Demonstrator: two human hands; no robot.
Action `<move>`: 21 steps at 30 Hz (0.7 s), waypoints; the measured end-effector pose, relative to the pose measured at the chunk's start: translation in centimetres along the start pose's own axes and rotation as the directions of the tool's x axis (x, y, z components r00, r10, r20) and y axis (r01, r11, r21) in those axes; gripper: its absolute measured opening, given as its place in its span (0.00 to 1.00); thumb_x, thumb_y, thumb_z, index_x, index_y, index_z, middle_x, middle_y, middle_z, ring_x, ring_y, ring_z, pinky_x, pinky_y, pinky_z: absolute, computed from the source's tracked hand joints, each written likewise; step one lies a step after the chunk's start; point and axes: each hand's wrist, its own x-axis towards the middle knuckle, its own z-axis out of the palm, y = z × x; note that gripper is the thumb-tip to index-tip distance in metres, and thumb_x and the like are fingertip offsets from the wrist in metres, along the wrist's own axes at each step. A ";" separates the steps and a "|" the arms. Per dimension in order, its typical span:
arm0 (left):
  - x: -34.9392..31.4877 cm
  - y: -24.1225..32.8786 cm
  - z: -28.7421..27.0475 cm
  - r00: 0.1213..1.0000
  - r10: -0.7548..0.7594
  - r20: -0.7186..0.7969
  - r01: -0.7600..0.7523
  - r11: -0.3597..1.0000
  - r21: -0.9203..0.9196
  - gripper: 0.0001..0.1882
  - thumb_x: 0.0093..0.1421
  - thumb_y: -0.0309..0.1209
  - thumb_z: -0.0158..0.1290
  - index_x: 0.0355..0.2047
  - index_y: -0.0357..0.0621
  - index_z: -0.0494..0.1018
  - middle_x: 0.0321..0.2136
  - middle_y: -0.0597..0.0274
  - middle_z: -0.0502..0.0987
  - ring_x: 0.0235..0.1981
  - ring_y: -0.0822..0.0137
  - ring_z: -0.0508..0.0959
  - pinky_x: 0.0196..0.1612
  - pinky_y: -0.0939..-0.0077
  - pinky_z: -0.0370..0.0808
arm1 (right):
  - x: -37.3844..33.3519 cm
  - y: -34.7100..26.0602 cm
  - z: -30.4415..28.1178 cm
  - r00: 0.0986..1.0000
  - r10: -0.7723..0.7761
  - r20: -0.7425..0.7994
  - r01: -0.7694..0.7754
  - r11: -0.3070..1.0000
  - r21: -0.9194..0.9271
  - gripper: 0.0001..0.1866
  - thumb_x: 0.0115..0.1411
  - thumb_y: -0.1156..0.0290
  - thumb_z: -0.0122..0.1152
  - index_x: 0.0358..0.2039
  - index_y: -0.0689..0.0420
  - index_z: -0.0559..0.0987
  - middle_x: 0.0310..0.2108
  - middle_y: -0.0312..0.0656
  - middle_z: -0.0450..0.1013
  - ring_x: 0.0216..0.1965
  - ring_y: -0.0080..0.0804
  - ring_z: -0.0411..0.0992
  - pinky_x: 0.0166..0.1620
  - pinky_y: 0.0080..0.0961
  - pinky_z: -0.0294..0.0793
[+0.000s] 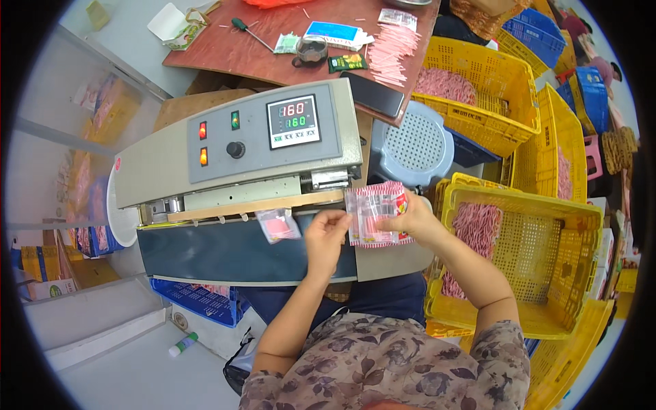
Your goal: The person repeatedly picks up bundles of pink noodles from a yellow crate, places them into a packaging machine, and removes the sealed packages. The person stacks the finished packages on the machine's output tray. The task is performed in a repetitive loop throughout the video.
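My right hand [417, 220] grips a small stack of clear plastic packets [372, 217] with pink-and-red striped edges, thumb across the front. Pink pieces show through the film. My left hand [326, 239] is closed, thumb and fingertips pinched at the left edge of these packets. Both hands are at the right end of a grey band sealing machine [239, 137]. Farther left, another filled packet [279, 225] hangs with its top edge at the machine's tan band [256, 206], apart from my hands.
Beside me on the right stands a yellow crate [547, 253] partly filled with pink sticks; more crates lie beyond. A blue-grey stool [415, 140] is behind the packets. The red table [225, 51] carries a phone [372, 94], a glass mug [311, 51], a screwdriver [253, 34] and loose pink sticks [393, 55].
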 end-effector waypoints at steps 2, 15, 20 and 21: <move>0.4 -0.8 0.0 0.999 -0.030 0.045 0.030 0.999 -0.015 0.06 0.52 0.25 0.55 0.27 0.35 0.72 0.18 0.69 0.71 0.16 0.84 0.65 0.18 0.90 0.60 | 0.1 0.4 0.2 1.000 0.000 0.009 0.000 1.000 0.013 0.26 0.39 0.79 0.67 0.41 0.60 0.68 0.35 0.36 0.71 0.35 0.20 0.69 0.42 0.21 0.69; 0.9 0.1 -5.5 0.945 0.041 -0.325 -0.081 0.990 -0.112 0.06 0.52 0.22 0.54 0.29 0.36 0.69 0.15 0.68 0.68 0.12 0.81 0.64 0.12 0.90 0.56 | -0.4 1.3 -0.6 0.999 0.038 0.010 -0.039 0.992 0.119 0.25 0.41 0.80 0.66 0.42 0.61 0.68 0.36 0.37 0.71 0.36 0.22 0.70 0.42 0.22 0.69; -1.2 -0.2 -1.2 0.981 0.115 -0.156 -0.115 0.993 0.010 0.06 0.54 0.25 0.53 0.30 0.36 0.70 0.17 0.69 0.69 0.15 0.82 0.62 0.17 0.89 0.59 | -0.4 0.4 -0.3 0.998 0.050 0.048 -0.057 0.987 0.151 0.25 0.41 0.80 0.65 0.41 0.60 0.68 0.36 0.37 0.71 0.36 0.21 0.70 0.43 0.22 0.69; -0.9 0.1 0.1 0.998 -0.038 -0.055 0.037 0.999 -0.020 0.07 0.54 0.26 0.53 0.31 0.35 0.71 0.17 0.70 0.69 0.15 0.82 0.62 0.18 0.89 0.59 | -0.2 0.5 -0.1 0.998 0.035 0.055 -0.044 0.985 0.166 0.25 0.41 0.80 0.65 0.41 0.60 0.68 0.36 0.37 0.71 0.36 0.21 0.70 0.43 0.22 0.69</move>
